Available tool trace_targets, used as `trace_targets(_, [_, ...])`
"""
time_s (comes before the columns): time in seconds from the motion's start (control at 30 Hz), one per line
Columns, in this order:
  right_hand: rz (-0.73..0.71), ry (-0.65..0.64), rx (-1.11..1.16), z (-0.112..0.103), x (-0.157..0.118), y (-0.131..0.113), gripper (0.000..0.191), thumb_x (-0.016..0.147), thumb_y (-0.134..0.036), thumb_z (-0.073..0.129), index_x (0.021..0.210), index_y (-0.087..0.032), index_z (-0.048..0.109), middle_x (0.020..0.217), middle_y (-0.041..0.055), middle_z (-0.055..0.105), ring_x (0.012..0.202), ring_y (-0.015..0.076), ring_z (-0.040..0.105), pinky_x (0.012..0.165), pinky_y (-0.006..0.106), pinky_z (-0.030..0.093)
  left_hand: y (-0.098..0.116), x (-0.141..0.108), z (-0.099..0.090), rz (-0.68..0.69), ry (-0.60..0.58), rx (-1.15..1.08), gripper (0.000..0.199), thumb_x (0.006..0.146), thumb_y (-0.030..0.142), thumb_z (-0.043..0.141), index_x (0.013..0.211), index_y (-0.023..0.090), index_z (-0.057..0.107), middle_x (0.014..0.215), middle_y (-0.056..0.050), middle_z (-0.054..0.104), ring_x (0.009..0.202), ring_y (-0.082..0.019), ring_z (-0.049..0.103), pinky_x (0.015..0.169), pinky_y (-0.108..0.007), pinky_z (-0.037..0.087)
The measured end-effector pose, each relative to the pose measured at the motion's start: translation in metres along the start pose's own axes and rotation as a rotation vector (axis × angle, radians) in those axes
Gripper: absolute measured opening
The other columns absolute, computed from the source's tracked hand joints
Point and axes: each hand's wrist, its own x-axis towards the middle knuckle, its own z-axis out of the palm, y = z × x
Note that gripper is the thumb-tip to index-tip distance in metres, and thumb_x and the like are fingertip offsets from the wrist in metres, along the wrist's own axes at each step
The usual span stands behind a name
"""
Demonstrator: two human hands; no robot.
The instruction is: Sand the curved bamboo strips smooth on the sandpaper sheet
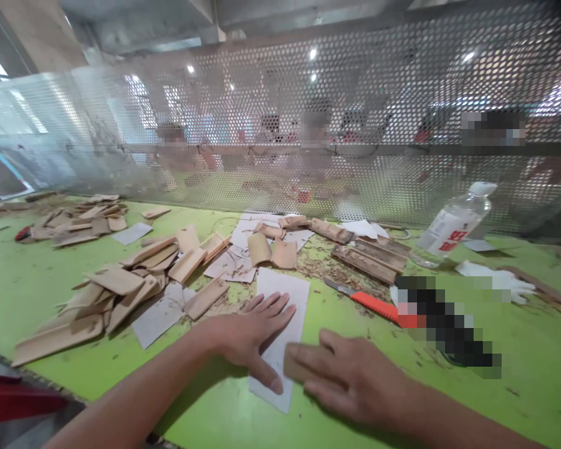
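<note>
A white sheet of paper [285, 293] lies on the green table in front of me. My left hand [262, 330] rests flat on it, fingers spread and thumb apart. Beside the sheet's right edge, my right hand [350, 374] is closed on a small tan block [295, 363] that looks like wood or bamboo; the fingers cover part of it. The block's left end reaches over the paper's edge. Right of the sheet lies a knife with an orange handle [376, 305], its blade pointing left. Curved bamboo pieces [287, 252] lie just beyond the paper.
Bamboo pieces are heaped at left [116, 280], with another pile [86, 221] farther back. At right stand a tilted-looking plastic bottle [453, 227], a white glove [495, 280] and a pixelated dark object [453, 327]. Shavings litter the table. A perforated metal screen [280, 168] closes the back.
</note>
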Motion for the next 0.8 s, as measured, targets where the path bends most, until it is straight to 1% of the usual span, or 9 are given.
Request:
trace_targets(0.07, [-0.020, -0.022, 0.031, 0.001, 0.000, 0.001, 0.047, 0.099, -0.049, 0.053, 0.145, -0.038, 0.058, 0.090, 0.0066, 0.063, 0.060, 0.0160, 0.055, 0.056, 0.027, 0.034, 0.000, 0.000, 0.000, 0.002, -0.002, 0.006, 0.132, 0.077, 0.078, 0.068, 0.164, 0.011, -0.005, 0.165, -0.017, -0.019, 0.151, -0.036, -0.020, 0.122, -0.058, -0.001])
trace_targets(0.2, [0.096, 0.090, -0.044, 0.004, 0.001, 0.005, 0.044, 0.100, -0.046, 0.052, 0.139, -0.031, 0.065, 0.087, 0.0089, 0.064, 0.061, 0.0175, 0.055, 0.056, 0.028, 0.036, -0.002, 0.001, 0.002, 0.005, 0.020, -0.007, 0.132, 0.077, 0.078, 0.069, 0.164, 0.011, -0.004, 0.165, -0.018, -0.018, 0.151, -0.037, -0.019, 0.122, -0.058, -0.002])
trace_targets(0.27, [0.051, 0.083, -0.014, 0.005, 0.001, 0.003, 0.046, 0.100, -0.046, 0.051, 0.141, -0.031, 0.063, 0.088, 0.0090, 0.064, 0.061, 0.0176, 0.054, 0.056, 0.028, 0.037, -0.003, 0.001, 0.003, 0.015, 0.030, -0.022, 0.132, 0.076, 0.077, 0.071, 0.164, 0.011, -0.002, 0.165, -0.019, -0.017, 0.151, -0.038, -0.019, 0.122, -0.060, -0.001])
trace_targets(0.33, [-0.021, 0.037, 0.044, 0.005, 0.000, 0.001, 0.047, 0.099, -0.049, 0.053, 0.143, -0.034, 0.061, 0.090, 0.0081, 0.065, 0.060, 0.0170, 0.055, 0.055, 0.028, 0.037, -0.004, 0.001, 0.003, 0.027, 0.034, -0.030, 0.133, 0.075, 0.077, 0.072, 0.164, 0.011, -0.002, 0.165, -0.019, -0.017, 0.151, -0.039, -0.018, 0.121, -0.060, -0.001])
trace_targets(0.37, [-0.026, 0.025, 0.055, 0.004, 0.000, 0.001, 0.048, 0.098, -0.049, 0.053, 0.143, -0.035, 0.061, 0.090, 0.0079, 0.065, 0.060, 0.0168, 0.055, 0.055, 0.027, 0.038, -0.005, 0.001, 0.004, 0.027, 0.035, -0.029, 0.133, 0.074, 0.077, 0.072, 0.164, 0.012, -0.002, 0.165, -0.019, -0.017, 0.151, -0.039, -0.018, 0.122, -0.060, -0.001])
trace_targets(0.5, [0.111, 0.073, -0.025, 0.001, 0.002, 0.002, 0.044, 0.099, -0.045, 0.052, 0.139, -0.031, 0.066, 0.087, 0.0089, 0.064, 0.061, 0.0179, 0.056, 0.057, 0.028, 0.038, -0.006, 0.002, 0.004, 0.022, 0.033, -0.023, 0.134, 0.074, 0.077, 0.073, 0.164, 0.014, -0.003, 0.165, -0.017, -0.017, 0.151, -0.037, -0.018, 0.122, -0.057, -0.003])
trace_targets(0.53, [0.105, 0.071, -0.026, 0.000, 0.002, 0.001, 0.044, 0.099, -0.044, 0.052, 0.139, -0.031, 0.065, 0.087, 0.0090, 0.065, 0.061, 0.0179, 0.056, 0.057, 0.029, 0.038, -0.007, 0.002, 0.004, 0.031, 0.036, -0.026, 0.134, 0.074, 0.077, 0.073, 0.164, 0.014, -0.003, 0.165, -0.017, -0.017, 0.151, -0.038, -0.018, 0.122, -0.057, -0.003])
trace_targets(0.67, [-0.016, -0.012, 0.050, -0.001, 0.002, -0.003, 0.047, 0.098, -0.045, 0.055, 0.144, -0.036, 0.060, 0.093, 0.0080, 0.066, 0.063, 0.0174, 0.057, 0.057, 0.028, 0.038, -0.008, 0.001, 0.005, 0.057, 0.047, -0.049, 0.136, 0.072, 0.077, 0.075, 0.165, 0.013, -0.001, 0.165, -0.019, -0.016, 0.151, -0.040, -0.016, 0.122, -0.059, -0.002])
trace_targets(0.8, [0.106, 0.084, -0.030, 0.001, 0.005, 0.004, 0.044, 0.099, -0.044, 0.053, 0.139, -0.031, 0.066, 0.089, 0.0102, 0.065, 0.062, 0.0188, 0.056, 0.057, 0.029, 0.036, -0.010, 0.001, 0.005, 0.055, 0.053, -0.050, 0.137, 0.072, 0.078, 0.074, 0.164, 0.013, -0.002, 0.165, -0.018, -0.017, 0.151, -0.042, -0.017, 0.121, -0.061, -0.002])
